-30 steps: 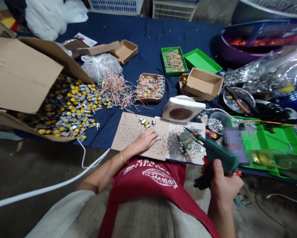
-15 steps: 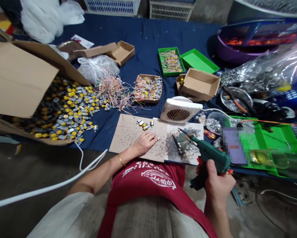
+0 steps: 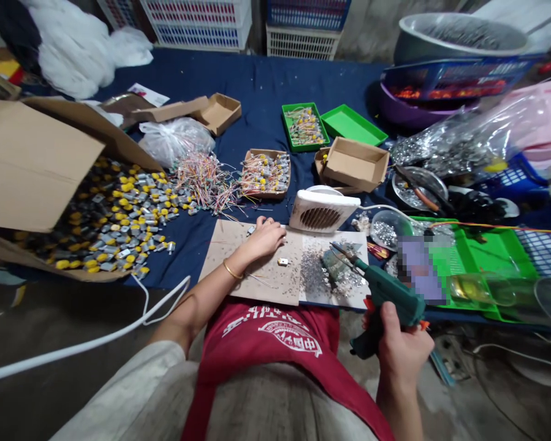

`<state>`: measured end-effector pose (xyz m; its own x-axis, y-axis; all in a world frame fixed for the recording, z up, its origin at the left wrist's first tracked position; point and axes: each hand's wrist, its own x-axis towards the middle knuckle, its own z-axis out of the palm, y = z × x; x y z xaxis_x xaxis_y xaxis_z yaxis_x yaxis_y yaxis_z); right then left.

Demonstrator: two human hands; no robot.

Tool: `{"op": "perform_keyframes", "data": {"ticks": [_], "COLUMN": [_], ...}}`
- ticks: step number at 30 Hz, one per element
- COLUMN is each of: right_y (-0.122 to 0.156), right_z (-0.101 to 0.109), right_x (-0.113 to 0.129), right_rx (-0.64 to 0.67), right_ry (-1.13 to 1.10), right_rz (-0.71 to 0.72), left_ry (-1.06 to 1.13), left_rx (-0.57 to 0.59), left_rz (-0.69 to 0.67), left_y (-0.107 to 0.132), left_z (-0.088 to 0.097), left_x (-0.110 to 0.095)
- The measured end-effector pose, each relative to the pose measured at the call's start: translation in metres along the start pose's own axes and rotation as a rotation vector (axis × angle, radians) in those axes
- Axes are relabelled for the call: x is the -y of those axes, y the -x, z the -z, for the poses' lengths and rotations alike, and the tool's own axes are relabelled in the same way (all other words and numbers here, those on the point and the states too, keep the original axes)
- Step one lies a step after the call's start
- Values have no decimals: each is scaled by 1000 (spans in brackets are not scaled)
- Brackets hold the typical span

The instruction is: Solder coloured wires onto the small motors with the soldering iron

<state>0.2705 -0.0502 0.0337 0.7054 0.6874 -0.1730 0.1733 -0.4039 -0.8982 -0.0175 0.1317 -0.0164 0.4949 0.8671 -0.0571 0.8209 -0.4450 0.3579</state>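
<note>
Where the green soldering gun points: toward ten o'clock; its long axis runs ten to four o'clock.
Gun location: three o'clock of the cardboard sheet, tip over the silvery bits on the white sheet; contact cannot be determined.
Right-hand grip: the right hand is closed firmly around the gun's handle.
Left-hand grip: the left hand is palm down with fingers curled, at one o'clock on the cardboard sheet; whether it holds anything cannot be told.
Single motor: the single motor lies at five o'clock from the left hand, long axis about nine to three o'clock.
Part-hidden motor: the part-hidden motor shows at ten o'clock, just beside the left hand.
Change from half a second earlier: the left hand has moved toward twelve o'clock, off the single motor and over the motor cluster, now mostly covered; the right hand keeps its hold.
Apron lettering: the red apron bears white print; "中国" is readable in the emblem, the remainder unclear.
</note>
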Motion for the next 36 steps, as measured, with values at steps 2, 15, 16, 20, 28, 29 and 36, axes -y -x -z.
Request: {"op": "perform_keyframes", "data": {"ticks": [2, 15, 16, 20, 28, 29, 36], "right_y": [1, -2, -2, -4, -10, -11, -2], "right_z": [1, -1, -1, -2, 2, 2, -2], "right_x": [3, 1, 1, 0, -19, -20, -8], "right_rx": [17, -4, -10, 19, 35, 37, 32], "right_ry": [-39, -8, 4, 28, 133, 128, 46], "right_rz": [-10, -37, -38, -20, 134, 135, 47], "left_ry": [86, 103, 77, 0, 77, 87, 119], "left_rx": [48, -127, -138, -150, -109, -116, -308], "left_rz": [-51, -104, -122, -186, -233, -223, -5], "left_y": [-1, 25, 29, 40, 50, 52, 74], "left_z": [-4, -18, -20, -24, -30, -32, -26], "left_x": [0, -9, -9, -6, 0, -2, -1]}}
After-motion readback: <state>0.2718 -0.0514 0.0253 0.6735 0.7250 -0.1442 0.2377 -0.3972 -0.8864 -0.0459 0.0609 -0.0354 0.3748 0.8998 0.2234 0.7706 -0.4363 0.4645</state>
